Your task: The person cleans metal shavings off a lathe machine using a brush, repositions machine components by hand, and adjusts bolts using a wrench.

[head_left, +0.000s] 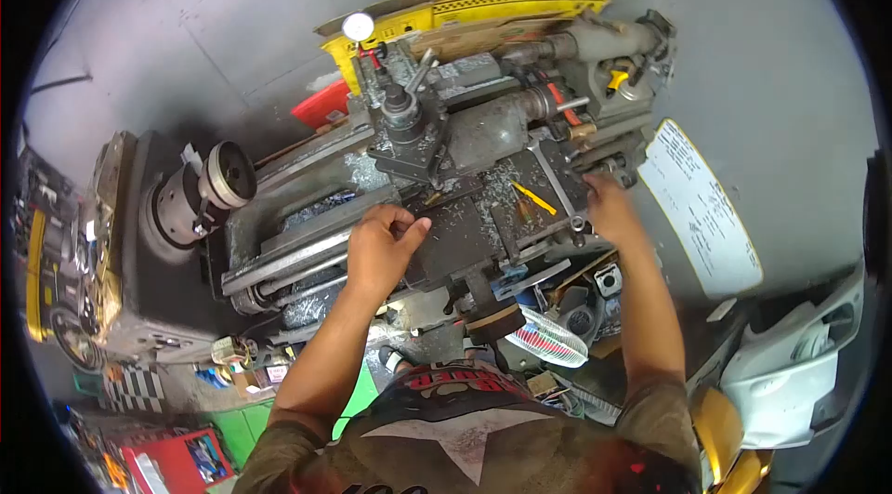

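My left hand (383, 248) rests at the left edge of the lathe's dark carriage plate (452, 238), fingers curled with thumb near the index finger; what they may hold is hidden. Over at the carriage's right end, my right hand (609, 208) is closed beside a metal wrench (555, 180); its fingertips are partly hidden. A yellow tool (534, 197) lies among metal chips between my hands. The tool post (403, 115) stands beyond my left hand, with a round dial gauge (358, 26) above it.
The chuck (228, 175) is at the left and the tailstock (609, 40) at the back right. A whiteboard with writing (701, 206) is on the right. Below the carriage are a handwheel (494, 322) and a fan (548, 338). A red tray (167, 466) is at lower left.
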Demonstrator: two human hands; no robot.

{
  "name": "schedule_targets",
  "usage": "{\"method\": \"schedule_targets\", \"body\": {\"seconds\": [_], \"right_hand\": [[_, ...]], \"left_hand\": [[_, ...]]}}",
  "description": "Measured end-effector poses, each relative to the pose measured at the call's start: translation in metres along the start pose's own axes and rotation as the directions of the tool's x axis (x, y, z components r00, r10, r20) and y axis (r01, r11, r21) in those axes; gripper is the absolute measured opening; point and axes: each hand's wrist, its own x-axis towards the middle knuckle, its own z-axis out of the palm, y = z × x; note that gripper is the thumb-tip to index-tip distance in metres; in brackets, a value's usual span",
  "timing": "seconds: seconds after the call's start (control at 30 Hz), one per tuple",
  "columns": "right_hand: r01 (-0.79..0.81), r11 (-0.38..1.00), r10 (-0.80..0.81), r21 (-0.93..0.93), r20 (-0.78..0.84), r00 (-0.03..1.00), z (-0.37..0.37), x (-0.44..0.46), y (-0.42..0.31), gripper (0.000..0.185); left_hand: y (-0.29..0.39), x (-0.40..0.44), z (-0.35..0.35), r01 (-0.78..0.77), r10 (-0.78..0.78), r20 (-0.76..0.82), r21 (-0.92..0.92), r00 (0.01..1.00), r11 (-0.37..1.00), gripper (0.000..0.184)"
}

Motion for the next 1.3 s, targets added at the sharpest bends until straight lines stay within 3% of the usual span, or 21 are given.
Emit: {"method": "schedule_targets", "body": {"seconds": [0.03, 0.13, 0.33, 0.47, 0.5, 0.63, 0.8, 0.87, 1.0, 1.13, 1.3], "right_hand": [[-0.055, 0.998, 0.055, 0.024, 0.007, 0.998, 0.013, -0.003, 0.003, 0.041], [0.075, 0.995, -0.081, -0.067, -0.085, 0.993, 0.043, -0.002, 0.005, 0.043], [0.13, 0.991, -0.13, -0.005, -0.087, 0.988, 0.06, 0.009, 0.009, 0.042], [0.035, 0.998, -0.031, 0.045, -0.093, 0.995, 0.06, 0.012, 0.016, 0.04], [0.045, 0.998, -0.041, 0.045, -0.091, 0.995, 0.059, 0.014, 0.017, 0.04], [0.105, 0.992, -0.11, -0.071, -0.072, 0.991, 0.058, 0.017, 0.019, 0.03], [0.262, 0.965, -0.251, 0.001, -0.286, 0.925, 0.007, 0.025, -0.105, 0.021], [0.425, 0.899, -0.374, 0.101, -0.327, 0.868, -0.003, 0.046, -0.159, 0.016], [0.474, 0.851, -0.446, 0.224, -0.165, 0.88, 0.012, 0.092, -0.212, 0.013], [0.501, 0.864, -0.503, 0.05, 0.081, 0.86, 0.029, 0.115, -0.229, 0.014], [0.694, 0.716, -0.695, 0.075, -0.017, 0.719, 0.043, 0.125, -0.22, 0.015]], "left_hand": [[0.001, 0.0, 0.002, 0.007, -0.007, -0.007, -0.017, 1.0, 1.0, 0.02], [0.006, 0.006, 0.009, 0.018, -0.02, -0.026, -0.071, 0.999, 0.997, 0.02], [0.012, 0.022, 0.026, 0.11, -0.118, -0.032, -0.196, 0.992, 0.974, 0.024], [0.018, 0.034, 0.037, 0.388, -0.355, 0.167, -0.515, 0.92, 0.764, 0.025], [0.017, 0.037, 0.038, 0.386, -0.358, 0.159, -0.52, 0.92, 0.762, 0.025], [0.009, 0.045, 0.043, 0.536, -0.382, 0.388, -0.714, 0.839, 0.451, 0.026], [0.009, 0.043, 0.05, 0.486, -0.367, 0.338, -0.739, 0.866, 0.467, 0.022], [0.009, 0.042, 0.055, 0.489, -0.373, 0.34, -0.745, 0.864, 0.454, 0.022], [0.01, 0.042, 0.058, 0.462, -0.386, 0.311, -0.789, 0.869, 0.405, 0.021], [0.012, 0.041, 0.059, 0.459, -0.397, 0.301, -0.791, 0.867, 0.404, 0.02], [0.01, 0.038, 0.064, 0.459, -0.405, 0.304, -0.808, 0.862, 0.37, 0.02]]}}
